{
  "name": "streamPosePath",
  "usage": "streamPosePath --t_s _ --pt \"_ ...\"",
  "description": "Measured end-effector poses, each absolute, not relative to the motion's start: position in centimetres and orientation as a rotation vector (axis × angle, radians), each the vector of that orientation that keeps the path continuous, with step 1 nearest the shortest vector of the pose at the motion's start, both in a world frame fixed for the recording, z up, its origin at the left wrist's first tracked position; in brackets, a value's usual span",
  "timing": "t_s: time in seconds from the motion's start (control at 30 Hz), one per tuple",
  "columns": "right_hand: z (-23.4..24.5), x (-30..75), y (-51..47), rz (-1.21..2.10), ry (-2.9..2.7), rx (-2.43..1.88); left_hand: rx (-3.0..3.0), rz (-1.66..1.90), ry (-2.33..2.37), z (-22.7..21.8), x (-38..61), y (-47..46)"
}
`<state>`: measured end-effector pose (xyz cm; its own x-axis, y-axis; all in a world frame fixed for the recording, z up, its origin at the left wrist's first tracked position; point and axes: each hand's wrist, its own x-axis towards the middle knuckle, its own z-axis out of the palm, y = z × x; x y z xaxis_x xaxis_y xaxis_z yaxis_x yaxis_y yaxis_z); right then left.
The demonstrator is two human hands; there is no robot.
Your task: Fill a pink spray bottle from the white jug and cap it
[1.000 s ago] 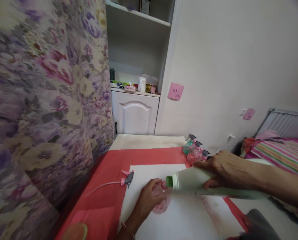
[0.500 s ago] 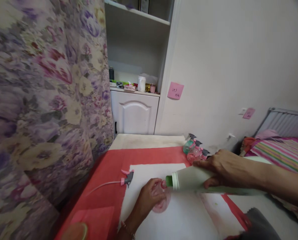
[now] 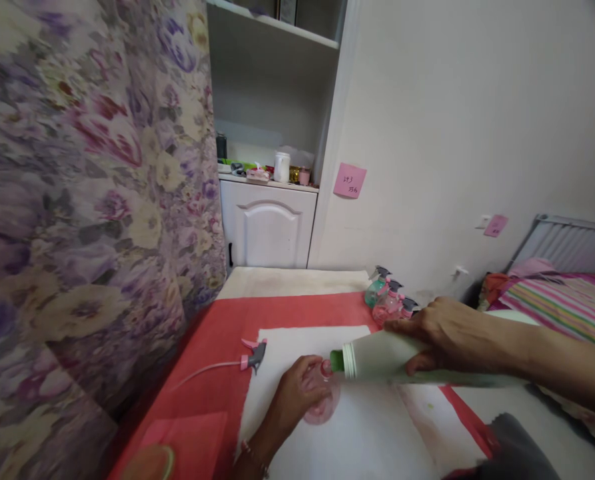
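Observation:
My left hand (image 3: pixel 297 390) is closed around a clear pink spray bottle (image 3: pixel 322 407) that stands uncapped on a white sheet. My right hand (image 3: pixel 440 337) grips a large pale green bottle (image 3: pixel 377 357), tipped almost level with its mouth pointing left. The green mouth of that bottle meets the neck of the pink one; whether liquid is flowing I cannot tell. A pink and grey spray head (image 3: pixel 252 355) with its tube lies left of the pink bottle.
Several spray bottles with heads on, one green (image 3: pixel 376 292) and one pink (image 3: pixel 387 308), stand at the table's back right. A red cloth (image 3: pixel 287 307) and white sheet (image 3: pixel 367 433) cover the table. A dark grey item (image 3: pixel 517 447) lies front right. A floral curtain (image 3: pixel 102 200) hangs left.
Almost nothing differs. Both hands keep their grip, and the large bottle stays tilted at the pink bottle's neck.

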<state>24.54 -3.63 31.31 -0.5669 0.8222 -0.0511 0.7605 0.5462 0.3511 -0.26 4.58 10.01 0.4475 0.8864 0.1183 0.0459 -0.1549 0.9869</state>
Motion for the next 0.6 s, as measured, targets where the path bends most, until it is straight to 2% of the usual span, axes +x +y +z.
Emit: streamPosePath --t_s 0.6 --pt "31.67 24.10 -3.55 0.369 2.552 1.369 1.539 0.929 0.827 10.32 -0.32 4.33"
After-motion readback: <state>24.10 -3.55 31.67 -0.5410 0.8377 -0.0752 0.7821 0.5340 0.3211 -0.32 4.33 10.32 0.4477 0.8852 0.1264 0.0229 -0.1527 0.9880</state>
